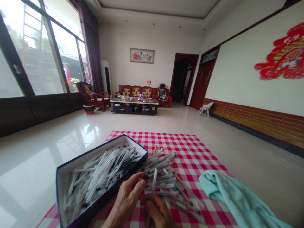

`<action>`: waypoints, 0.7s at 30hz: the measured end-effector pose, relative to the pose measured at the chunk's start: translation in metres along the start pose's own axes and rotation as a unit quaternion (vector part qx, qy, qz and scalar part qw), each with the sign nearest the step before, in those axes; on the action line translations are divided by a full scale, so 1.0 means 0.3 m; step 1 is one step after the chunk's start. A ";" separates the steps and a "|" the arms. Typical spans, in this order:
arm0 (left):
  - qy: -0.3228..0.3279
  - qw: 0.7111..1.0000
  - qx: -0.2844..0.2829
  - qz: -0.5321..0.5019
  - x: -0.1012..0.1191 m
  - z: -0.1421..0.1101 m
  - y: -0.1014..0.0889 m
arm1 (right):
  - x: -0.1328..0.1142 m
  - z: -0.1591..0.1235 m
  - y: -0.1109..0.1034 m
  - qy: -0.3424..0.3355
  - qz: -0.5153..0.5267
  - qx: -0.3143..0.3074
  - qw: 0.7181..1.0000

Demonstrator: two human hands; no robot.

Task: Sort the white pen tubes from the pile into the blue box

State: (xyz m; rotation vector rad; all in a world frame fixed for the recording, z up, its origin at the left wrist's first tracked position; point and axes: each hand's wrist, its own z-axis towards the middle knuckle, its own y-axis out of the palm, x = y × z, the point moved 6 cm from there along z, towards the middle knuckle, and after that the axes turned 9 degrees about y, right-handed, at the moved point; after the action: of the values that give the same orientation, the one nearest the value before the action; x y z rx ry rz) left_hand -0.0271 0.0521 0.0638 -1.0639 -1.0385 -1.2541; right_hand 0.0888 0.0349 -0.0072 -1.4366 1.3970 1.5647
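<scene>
My right hand (159,211) is closed around a clear-barrelled pen (154,183), gripped low so that its upper part stands up from the fingers. Just to the left is my left hand (127,198), its thumb and forefinger a little apart with nothing visible between them. It hovers by the near side of a dark blue box (102,207) with a white inside. Many translucent pen parts (104,171) lie heaped in that box, some with dark pieces among them. Right of the box, a loose pile of pens (161,164) spreads in front of my hands.
A pink-and-white checked cloth (190,152) lies under the box and pens. Mint-green fabric (237,196) is bunched at the right. Across the tiled floor stand a coffee table (134,102), a wooden sofa (143,91) and a small chair (206,108).
</scene>
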 end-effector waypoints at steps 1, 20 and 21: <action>-0.008 1.000 0.010 -0.006 -0.014 0.002 0.000 | -0.010 0.001 -0.006 -0.008 0.008 0.010 1.000; -0.173 0.969 -0.105 -0.144 -0.181 -0.034 0.057 | -0.078 0.012 -0.058 -0.044 0.107 0.094 0.989; -0.171 0.970 -0.102 -0.141 -0.177 -0.033 0.057 | -0.077 0.014 -0.057 -0.041 0.112 0.092 0.989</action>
State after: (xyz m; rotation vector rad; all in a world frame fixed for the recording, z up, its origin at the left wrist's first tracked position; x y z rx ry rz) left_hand -0.0120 0.0534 0.0090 -1.3605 -1.3826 -1.4600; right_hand 0.1086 0.0485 0.0089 -1.1259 1.6521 1.5630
